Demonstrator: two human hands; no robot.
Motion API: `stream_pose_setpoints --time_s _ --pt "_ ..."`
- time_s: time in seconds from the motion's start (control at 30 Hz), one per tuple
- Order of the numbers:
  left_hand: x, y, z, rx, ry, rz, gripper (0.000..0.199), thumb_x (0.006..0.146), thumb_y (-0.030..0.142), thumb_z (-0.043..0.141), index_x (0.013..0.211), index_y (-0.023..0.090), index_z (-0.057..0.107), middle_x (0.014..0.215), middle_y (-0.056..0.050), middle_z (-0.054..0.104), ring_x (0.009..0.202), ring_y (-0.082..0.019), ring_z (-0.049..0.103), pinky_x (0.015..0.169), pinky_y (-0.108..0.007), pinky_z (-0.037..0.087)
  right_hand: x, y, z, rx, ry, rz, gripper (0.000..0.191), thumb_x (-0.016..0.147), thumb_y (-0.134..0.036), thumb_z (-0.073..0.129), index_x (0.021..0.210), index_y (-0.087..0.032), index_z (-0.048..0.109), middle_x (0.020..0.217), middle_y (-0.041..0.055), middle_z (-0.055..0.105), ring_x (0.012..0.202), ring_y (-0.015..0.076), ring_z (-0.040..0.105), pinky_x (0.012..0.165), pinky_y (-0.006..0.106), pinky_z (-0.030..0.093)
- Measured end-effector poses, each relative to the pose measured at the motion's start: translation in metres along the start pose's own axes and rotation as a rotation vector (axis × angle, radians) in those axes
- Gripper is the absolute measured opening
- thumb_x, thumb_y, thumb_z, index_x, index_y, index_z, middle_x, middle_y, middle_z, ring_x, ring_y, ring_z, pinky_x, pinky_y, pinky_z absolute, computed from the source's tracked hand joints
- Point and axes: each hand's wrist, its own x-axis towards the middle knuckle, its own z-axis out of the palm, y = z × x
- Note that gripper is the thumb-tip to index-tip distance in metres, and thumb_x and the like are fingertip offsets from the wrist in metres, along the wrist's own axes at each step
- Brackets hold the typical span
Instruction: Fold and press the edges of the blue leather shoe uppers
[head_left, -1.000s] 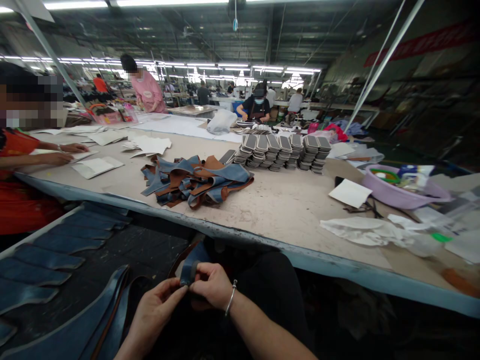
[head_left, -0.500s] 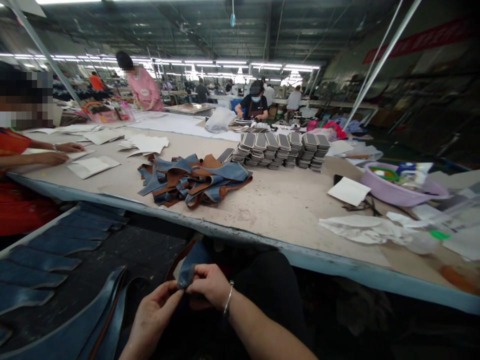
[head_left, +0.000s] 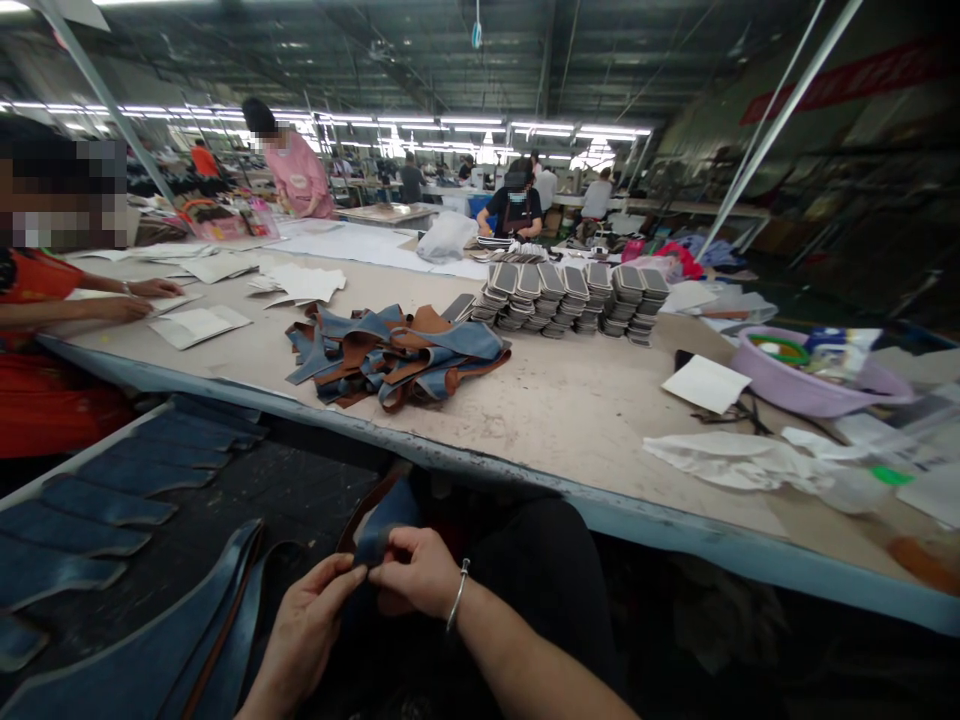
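Over my lap, both hands pinch the edge of one blue leather piece (head_left: 391, 512) with a brown underside. My left hand (head_left: 311, 610) is closed on its lower left edge, thumb against fingertips. Close beside it, my right hand (head_left: 420, 572) grips the same piece from the right; a metal bracelet (head_left: 459, 595) circles that wrist. On the black board to my left lie long blue leather strips (head_left: 161, 640) in the foreground and a row of overlapping blue leather pieces (head_left: 112, 497) further back. The lower part of the held piece is hidden in shadow.
On the table (head_left: 570, 420) lie a heap of blue and brown leather pieces (head_left: 405, 350), stacks of grey rounded panels (head_left: 555, 295) and a purple basin (head_left: 810, 385). White sheets (head_left: 199, 325) are by a co-worker in orange (head_left: 45, 290) at left. The table edge runs close before my hands.
The whole view has shifted slightly to the right. My fingers have moved a little on the leather edge, and its folded corner sits differently between them.
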Motion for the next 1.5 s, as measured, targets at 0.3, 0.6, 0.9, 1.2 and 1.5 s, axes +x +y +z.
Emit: stream_pose_setpoints --time_s 0.3,0.6,0.9,1.2,1.5 --pt "0.001 -0.013 -0.006 0.191 0.032 0.044 0.032 0.063 0.039 0.076 0.083 0.017 0.065 0.057 0.006 0.059 0.040 -0.004 0.040 0.036 -0.013 0.028 0.001 0.014 -0.003 0.003 0.039 0.206 0.031 0.065 -0.042 0.069 0.057 -0.014 0.059 0.049 -0.0045 0.047 0.047 0.0067 0.040 0.044 0.020 0.028" --pt "0.002 -0.009 0.001 0.264 -0.119 0.017 0.031 0.071 0.047 0.067 0.073 0.016 0.062 0.058 0.003 0.054 0.051 -0.010 0.048 0.046 -0.019 0.040 0.005 0.010 -0.005 -0.333 0.218 -0.165 0.025 0.067 -0.021 0.059 0.046 -0.017 0.045 0.047 -0.0059 0.041 0.049 0.0073 0.041 0.049 0.021 0.030" --pt "0.004 -0.004 0.004 0.308 -0.065 0.002 0.035 0.072 0.051 0.063 0.067 0.016 0.056 0.046 0.006 0.046 0.041 -0.007 0.038 0.039 -0.017 0.027 0.005 0.016 -0.004 -0.026 0.068 0.172 0.032 0.068 -0.043 0.062 0.053 -0.018 0.047 0.045 -0.0071 0.039 0.042 0.0062 0.036 0.043 0.021 0.027" --pt "-0.003 -0.002 -0.004 0.255 -0.060 0.004 0.034 0.070 0.047 0.067 0.063 0.017 0.052 0.048 0.008 0.041 0.040 -0.005 0.035 0.038 -0.016 0.026 0.001 0.015 -0.001 0.029 -0.182 0.239 0.057 0.059 -0.070 0.064 0.052 -0.016 0.047 0.048 -0.0058 0.041 0.044 0.0054 0.038 0.043 0.020 0.032" --pt "-0.014 0.004 0.006 -0.230 -0.152 -0.146 0.017 0.066 0.024 0.074 0.067 0.016 0.060 0.062 0.004 0.055 0.057 -0.010 0.051 0.055 -0.021 0.042 -0.006 0.007 0.006 0.136 -0.149 0.033 0.049 0.066 -0.052 0.069 0.045 -0.016 0.042 0.046 -0.0066 0.038 0.043 0.0048 0.034 0.042 0.021 0.024"
